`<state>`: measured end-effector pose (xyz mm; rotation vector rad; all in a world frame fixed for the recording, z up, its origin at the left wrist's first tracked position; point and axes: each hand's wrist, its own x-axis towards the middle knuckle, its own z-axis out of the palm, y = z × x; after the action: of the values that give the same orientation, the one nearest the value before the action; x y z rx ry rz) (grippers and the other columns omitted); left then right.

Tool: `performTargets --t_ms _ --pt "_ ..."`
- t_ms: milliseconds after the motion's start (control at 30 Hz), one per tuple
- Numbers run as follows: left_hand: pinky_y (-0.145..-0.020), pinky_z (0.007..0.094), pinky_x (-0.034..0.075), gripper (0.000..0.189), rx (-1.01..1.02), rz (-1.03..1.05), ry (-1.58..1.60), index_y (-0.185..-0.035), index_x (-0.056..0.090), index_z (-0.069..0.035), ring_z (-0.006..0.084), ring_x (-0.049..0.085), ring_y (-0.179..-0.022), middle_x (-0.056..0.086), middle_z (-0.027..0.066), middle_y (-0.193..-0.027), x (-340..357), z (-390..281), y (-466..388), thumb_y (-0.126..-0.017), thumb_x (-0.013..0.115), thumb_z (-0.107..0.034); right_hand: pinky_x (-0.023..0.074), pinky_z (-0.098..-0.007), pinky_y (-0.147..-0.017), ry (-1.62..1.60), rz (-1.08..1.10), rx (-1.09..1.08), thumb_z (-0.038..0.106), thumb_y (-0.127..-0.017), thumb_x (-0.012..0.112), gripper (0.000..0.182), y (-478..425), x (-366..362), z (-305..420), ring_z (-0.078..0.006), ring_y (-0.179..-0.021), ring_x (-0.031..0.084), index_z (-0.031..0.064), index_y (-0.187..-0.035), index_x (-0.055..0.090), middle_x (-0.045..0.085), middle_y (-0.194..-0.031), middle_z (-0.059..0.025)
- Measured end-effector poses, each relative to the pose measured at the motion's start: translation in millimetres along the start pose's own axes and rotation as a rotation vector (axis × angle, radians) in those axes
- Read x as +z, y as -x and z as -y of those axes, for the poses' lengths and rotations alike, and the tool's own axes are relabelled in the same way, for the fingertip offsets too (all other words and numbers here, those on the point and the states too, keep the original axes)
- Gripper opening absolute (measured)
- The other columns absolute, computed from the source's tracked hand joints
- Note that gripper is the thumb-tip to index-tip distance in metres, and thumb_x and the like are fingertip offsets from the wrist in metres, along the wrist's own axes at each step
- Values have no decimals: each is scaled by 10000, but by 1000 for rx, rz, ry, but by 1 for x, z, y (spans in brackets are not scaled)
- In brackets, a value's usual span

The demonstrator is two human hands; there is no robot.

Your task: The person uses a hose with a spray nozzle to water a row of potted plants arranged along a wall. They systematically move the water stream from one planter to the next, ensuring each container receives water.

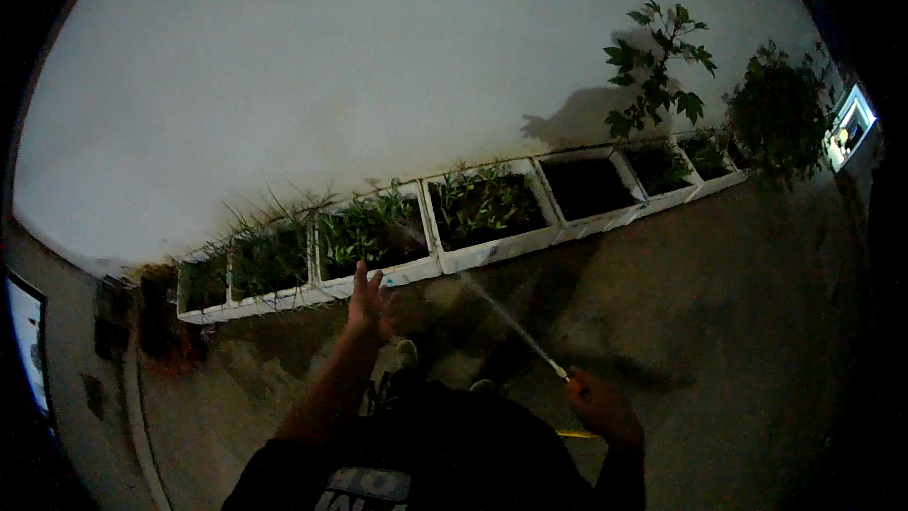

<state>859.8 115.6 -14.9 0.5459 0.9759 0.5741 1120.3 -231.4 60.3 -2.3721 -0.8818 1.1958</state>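
Note:
My right hand (601,403) grips a hose nozzle (561,372), low on the right of the picture. A thin jet of water (507,316) leaves the nozzle toward the upper left, to the planter with leafy seedlings (362,231). Raised in front of that planter's front rim, my left hand (370,304) holds nothing and has its fingers apart. A short stretch of yellow hose (578,433) shows beneath my right wrist. Right of the watered planter stands another white planter (500,245) with small green plants in dark soil.
White box planters line the pale wall (355,71). One holds only dark soil (589,188). A tall leafy plant (660,71) and a dense bush (780,110) rise at the right. The concrete floor (731,298) has dark patches. A lit opening (851,128) is at far right.

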Motion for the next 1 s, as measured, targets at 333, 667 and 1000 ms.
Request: performTargets --t_ms 333,667,1000 --pt "-1154 577 128 895 44 6 83 -1522 206 -104 385 125 -1453 8 162 -1596 9 5 -5 -895 401 -711 504 -366 -855 -106 -51 -68 336 -932 548 488 2 7 -16 -293 -978 648 67 -1339 531 642 -1136 -200" --pt "-1084 547 322 842 135 61 125 -1522 171 -99 385 287 -1374 114 172 -1571 0 10 -5 -928 466 -619 506 -466 -781 -27 -225 201 305 -959 499 406 8 8 -19 -370 -923 644 93 -1303 534 645 -1054 -214" --pt "-1150 483 208 862 87 44 4 -1522 211 -88 366 251 -1416 63 168 -1596 32 9 0 -916 393 -673 502 -443 -757 -42 -318 58 253 -946 488 245 14 0 -35 -378 -886 634 74 -1091 570 637 -998 -209"
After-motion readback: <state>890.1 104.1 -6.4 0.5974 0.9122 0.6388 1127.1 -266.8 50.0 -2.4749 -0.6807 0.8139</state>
